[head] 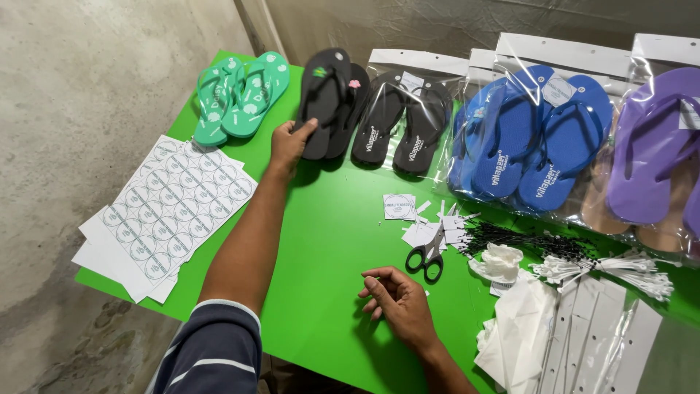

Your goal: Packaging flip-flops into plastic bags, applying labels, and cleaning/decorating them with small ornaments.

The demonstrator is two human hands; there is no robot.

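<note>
The black flip-flops at 12 o'clock are pinched by the left hand; the right hand is loosely curled, empty, on the green table.

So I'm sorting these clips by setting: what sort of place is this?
Probably a small packing bench for footwear. Bagged blue flip-flops line the back of the green table, round label sheets lie at its edge, and scissors sit among cut tags. The left hand touches a loose black pair.
</note>
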